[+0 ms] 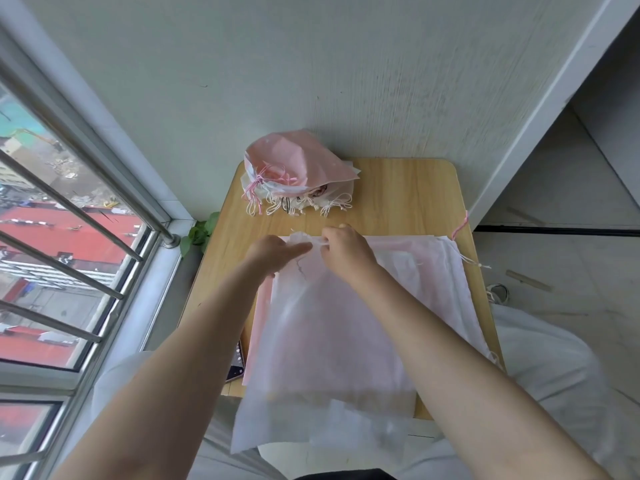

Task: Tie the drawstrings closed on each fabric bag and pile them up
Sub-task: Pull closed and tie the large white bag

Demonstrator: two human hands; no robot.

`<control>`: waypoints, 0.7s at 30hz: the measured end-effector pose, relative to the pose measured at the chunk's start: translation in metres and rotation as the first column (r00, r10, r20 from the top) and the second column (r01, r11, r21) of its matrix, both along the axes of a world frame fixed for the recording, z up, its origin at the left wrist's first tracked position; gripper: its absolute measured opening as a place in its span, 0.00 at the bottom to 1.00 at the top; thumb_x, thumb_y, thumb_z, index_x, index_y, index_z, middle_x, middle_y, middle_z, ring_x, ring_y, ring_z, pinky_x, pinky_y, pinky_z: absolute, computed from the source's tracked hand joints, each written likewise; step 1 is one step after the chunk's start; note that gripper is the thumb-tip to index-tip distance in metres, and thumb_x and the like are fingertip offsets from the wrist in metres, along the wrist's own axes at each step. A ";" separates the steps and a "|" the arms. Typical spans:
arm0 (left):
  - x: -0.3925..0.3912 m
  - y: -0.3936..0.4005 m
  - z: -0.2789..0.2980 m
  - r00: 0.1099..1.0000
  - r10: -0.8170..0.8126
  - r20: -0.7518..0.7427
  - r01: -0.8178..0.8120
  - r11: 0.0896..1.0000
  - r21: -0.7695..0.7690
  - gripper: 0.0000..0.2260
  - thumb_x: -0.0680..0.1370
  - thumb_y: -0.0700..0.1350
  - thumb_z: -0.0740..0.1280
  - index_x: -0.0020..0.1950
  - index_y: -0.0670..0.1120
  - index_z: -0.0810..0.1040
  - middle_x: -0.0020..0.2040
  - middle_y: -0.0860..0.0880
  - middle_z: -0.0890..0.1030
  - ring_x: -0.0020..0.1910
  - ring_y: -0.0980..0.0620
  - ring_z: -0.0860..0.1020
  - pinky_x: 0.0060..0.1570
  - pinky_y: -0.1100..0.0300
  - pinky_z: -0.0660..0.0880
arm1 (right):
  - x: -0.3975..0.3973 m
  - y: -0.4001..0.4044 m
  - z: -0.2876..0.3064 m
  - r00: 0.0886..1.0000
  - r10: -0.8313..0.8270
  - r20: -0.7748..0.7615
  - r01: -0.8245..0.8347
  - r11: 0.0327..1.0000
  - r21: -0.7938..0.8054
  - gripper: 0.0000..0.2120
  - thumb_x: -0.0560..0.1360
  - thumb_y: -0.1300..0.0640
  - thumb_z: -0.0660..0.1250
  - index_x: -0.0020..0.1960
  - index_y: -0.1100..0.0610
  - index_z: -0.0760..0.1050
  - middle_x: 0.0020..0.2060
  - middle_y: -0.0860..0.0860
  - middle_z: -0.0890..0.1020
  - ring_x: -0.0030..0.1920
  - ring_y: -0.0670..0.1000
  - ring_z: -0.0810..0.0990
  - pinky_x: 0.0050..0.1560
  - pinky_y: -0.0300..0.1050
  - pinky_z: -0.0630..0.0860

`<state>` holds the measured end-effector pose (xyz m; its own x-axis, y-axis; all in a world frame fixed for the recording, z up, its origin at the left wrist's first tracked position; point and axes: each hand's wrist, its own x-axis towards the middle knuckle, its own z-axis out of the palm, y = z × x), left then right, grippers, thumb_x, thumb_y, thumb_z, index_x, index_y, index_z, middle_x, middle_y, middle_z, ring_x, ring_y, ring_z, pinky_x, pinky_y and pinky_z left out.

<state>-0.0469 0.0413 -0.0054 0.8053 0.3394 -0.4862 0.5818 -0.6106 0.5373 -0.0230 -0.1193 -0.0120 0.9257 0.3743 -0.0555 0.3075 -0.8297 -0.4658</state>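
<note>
A translucent white fabric bag [332, 341] is lying flat on the wooden desk [408, 195], its near end hanging over the desk's front edge toward the person's lap. The left hand [273, 251] and the right hand [346, 252] are meeting at the bag's far, gathered mouth; both are pinching the white drawstring [320, 241] there, fingers curled tight on the cord, with a short stretch of it showing between them. Under this bag more flat bags [446, 268], white and pale pink, are spreading out to the right, and a pink cord [460, 226] is trailing off the desk's right edge. At the far left corner, against the wall, a pile of tied bags [298, 171] is sitting, a pink one on top, with knotted pink and white cord loops dangling toward the person. A phone [237, 365] is poking out from beneath the bags at the desk's left edge. No brand, label or writing is readable on anything
</note>
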 end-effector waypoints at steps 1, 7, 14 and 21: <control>0.000 -0.003 -0.001 1.000 -0.014 0.013 0.014 1.000 0.007 0.19 0.71 0.60 0.72 0.44 0.44 0.77 0.39 0.47 0.79 0.38 0.47 0.77 0.40 0.57 0.74 | 0.000 0.002 0.001 1.000 0.008 0.006 -0.008 1.000 0.016 0.06 0.77 0.62 0.60 0.49 0.62 0.75 0.46 0.56 0.73 0.47 0.61 0.77 0.40 0.46 0.70; 0.001 0.000 0.004 0.992 0.010 0.126 -0.035 0.981 0.193 0.06 0.73 0.44 0.65 0.39 0.43 0.78 0.34 0.48 0.78 0.34 0.47 0.74 0.35 0.59 0.69 | -0.001 -0.001 -0.003 1.000 0.005 -0.003 -0.005 1.000 -0.002 0.07 0.78 0.62 0.61 0.51 0.63 0.76 0.49 0.58 0.75 0.47 0.62 0.77 0.42 0.47 0.71; 0.002 0.009 0.028 0.967 -0.254 -0.012 0.253 0.962 0.097 0.18 0.82 0.48 0.59 0.35 0.44 0.76 0.30 0.49 0.74 0.28 0.49 0.71 0.34 0.58 0.70 | 0.000 -0.006 -0.017 0.995 -0.055 -0.081 0.048 0.995 -0.084 0.12 0.78 0.65 0.58 0.58 0.61 0.75 0.55 0.59 0.75 0.54 0.61 0.78 0.45 0.47 0.71; 0.008 -0.031 0.031 0.920 0.371 -0.123 -0.293 0.446 -0.846 0.16 0.84 0.45 0.57 0.40 0.41 0.75 0.34 0.44 0.81 0.29 0.50 0.80 0.28 0.62 0.78 | -0.011 0.013 -0.015 0.978 0.056 -0.199 -0.053 0.998 0.019 0.14 0.78 0.65 0.55 0.61 0.63 0.73 0.57 0.59 0.77 0.56 0.60 0.79 0.49 0.48 0.74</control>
<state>-0.0389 0.0105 0.0255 0.7679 0.0546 -0.6383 0.5749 0.3808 0.7242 -0.0336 -0.1062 -0.0272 0.8747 0.4257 -0.2319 0.2518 -0.8078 -0.5330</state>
